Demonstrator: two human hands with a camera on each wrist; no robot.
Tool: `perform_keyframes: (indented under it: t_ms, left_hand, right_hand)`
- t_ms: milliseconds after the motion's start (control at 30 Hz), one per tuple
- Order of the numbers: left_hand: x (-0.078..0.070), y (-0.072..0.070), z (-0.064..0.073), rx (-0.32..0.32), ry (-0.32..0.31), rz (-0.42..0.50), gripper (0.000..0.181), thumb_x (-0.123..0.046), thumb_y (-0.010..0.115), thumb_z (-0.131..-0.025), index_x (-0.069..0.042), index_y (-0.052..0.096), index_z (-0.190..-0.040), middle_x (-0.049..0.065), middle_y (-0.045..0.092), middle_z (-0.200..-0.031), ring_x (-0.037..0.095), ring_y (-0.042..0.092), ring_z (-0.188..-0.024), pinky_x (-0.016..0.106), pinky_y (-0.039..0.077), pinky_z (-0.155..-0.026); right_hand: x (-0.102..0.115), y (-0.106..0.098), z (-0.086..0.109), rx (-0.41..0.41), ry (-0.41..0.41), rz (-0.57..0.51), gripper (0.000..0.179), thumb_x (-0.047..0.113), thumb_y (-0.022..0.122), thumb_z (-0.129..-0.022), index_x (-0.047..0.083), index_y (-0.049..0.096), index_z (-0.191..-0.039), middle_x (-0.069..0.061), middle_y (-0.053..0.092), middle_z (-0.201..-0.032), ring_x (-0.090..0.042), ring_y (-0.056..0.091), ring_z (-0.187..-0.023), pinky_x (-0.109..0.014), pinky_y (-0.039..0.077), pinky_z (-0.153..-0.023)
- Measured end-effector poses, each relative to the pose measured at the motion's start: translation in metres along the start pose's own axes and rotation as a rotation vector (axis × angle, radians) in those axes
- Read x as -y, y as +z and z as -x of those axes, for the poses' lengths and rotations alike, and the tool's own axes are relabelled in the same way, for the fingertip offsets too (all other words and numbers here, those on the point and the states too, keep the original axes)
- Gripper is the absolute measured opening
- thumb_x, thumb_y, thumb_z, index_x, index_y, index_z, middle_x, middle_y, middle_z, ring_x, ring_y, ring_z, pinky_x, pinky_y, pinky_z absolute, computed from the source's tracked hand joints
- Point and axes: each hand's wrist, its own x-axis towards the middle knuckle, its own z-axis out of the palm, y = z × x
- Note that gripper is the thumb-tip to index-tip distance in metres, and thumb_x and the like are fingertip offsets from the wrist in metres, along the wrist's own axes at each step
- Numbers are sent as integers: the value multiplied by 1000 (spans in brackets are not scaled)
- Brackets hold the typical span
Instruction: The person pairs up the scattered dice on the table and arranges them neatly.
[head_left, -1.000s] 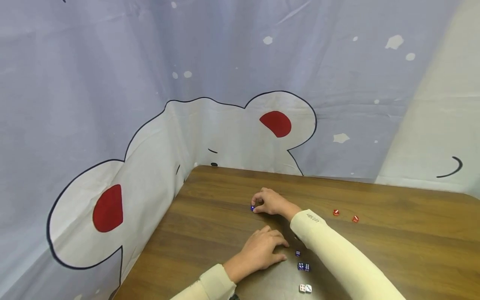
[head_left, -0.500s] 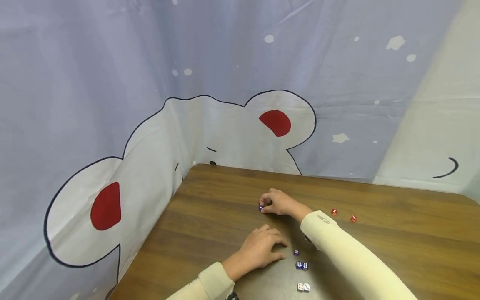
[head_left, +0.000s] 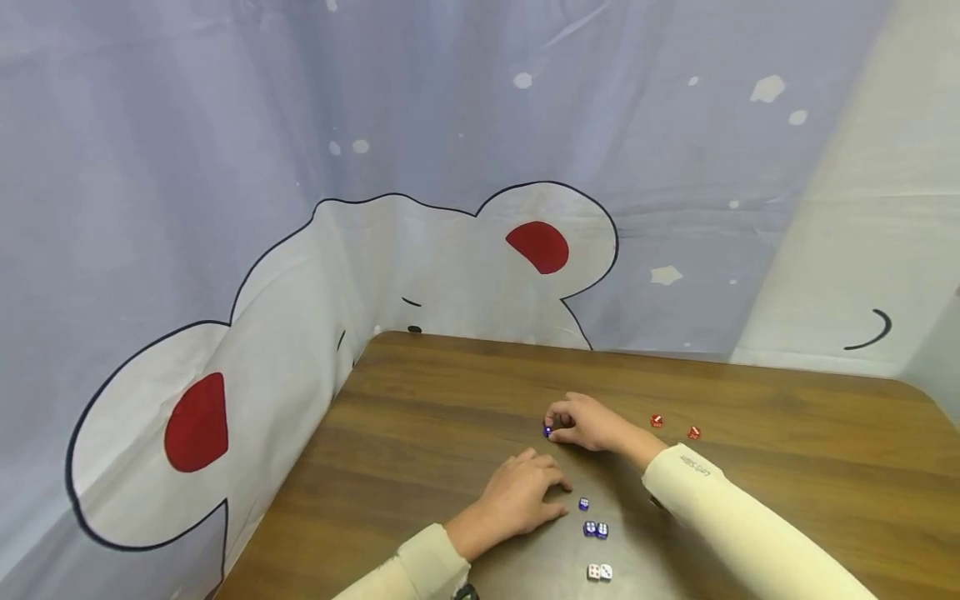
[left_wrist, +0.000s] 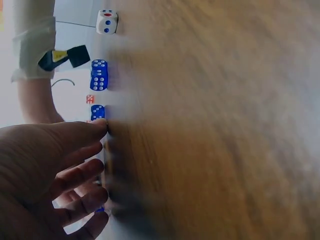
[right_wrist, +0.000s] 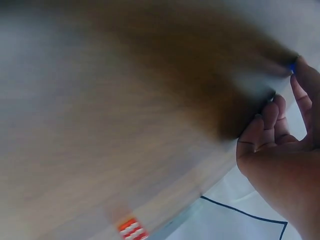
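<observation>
My right hand point(head_left: 588, 422) pinches a small blue die point(head_left: 548, 431) between thumb and finger, low over the wooden table. In the right wrist view only a sliver of that blue die point(right_wrist: 293, 66) shows at the thumb tip. Nearer to me, my left hand point(head_left: 516, 496) rests on the table with relaxed, slightly bent fingers and holds nothing. Just right of its thumb lies a single blue die point(head_left: 583, 504); the left wrist view shows the thumb partly covering this blue die point(left_wrist: 98, 112). Two blue dice point(head_left: 596, 529) sit side by side closer to me.
Two white dice point(head_left: 599, 572) lie together at the near side of the table point(head_left: 420, 400). On the far right are two red dice, one point(head_left: 657, 421) left of the other point(head_left: 695, 432). A printed curtain point(head_left: 435, 258) hangs along the table's back and left edges.
My right hand has moved right and a little toward me, with the blue die still pinched. My left hand has stayed in place. The head view has shifted slightly.
</observation>
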Motion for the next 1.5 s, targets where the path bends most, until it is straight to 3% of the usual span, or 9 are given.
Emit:
perform_keyframes:
  t_ms: [367,933,1167,1500]
  left_hand:
    - [-10,4,-7,0,14,-6,24,-46,79,-86,-31,77,-105,-17,67,-108,4,51,-91,24,46,-81]
    - [-18,6,-14,-35,24,10,18,-42,81,-85,-29,77,-96,-17,68,-100,3,45,-79,20,42,-71]
    - [-21,6,-15,-37,23,-12,18,-43,81,-84,-30,77,-95,-17,67,-98,4,47,-80,21,43,-73]
    - [-22,6,-18,-6,-14,-12,18,-43,80,-85,-30,77,-97,-14,67,-103,4,50,-86,23,45,-78]
  right_hand:
    - [-5,-2,37,-40,29,21,14,22,77,-90,17,66,-97,1,52,-85,-10,45,-76,-26,39,-66]
    - [-4,-1,71,-94,58,-8,16,23,78,-88,19,65,-95,3,50,-82,-8,44,-76,-25,38,-64]
    - [-1,0,85,-130,76,14,17,24,79,-87,20,65,-93,5,49,-80,-7,43,-75,-25,37,-63]
    - [14,-1,107,-128,179,77,19,30,81,-85,27,63,-91,7,47,-83,-10,42,-80,-30,35,-65]
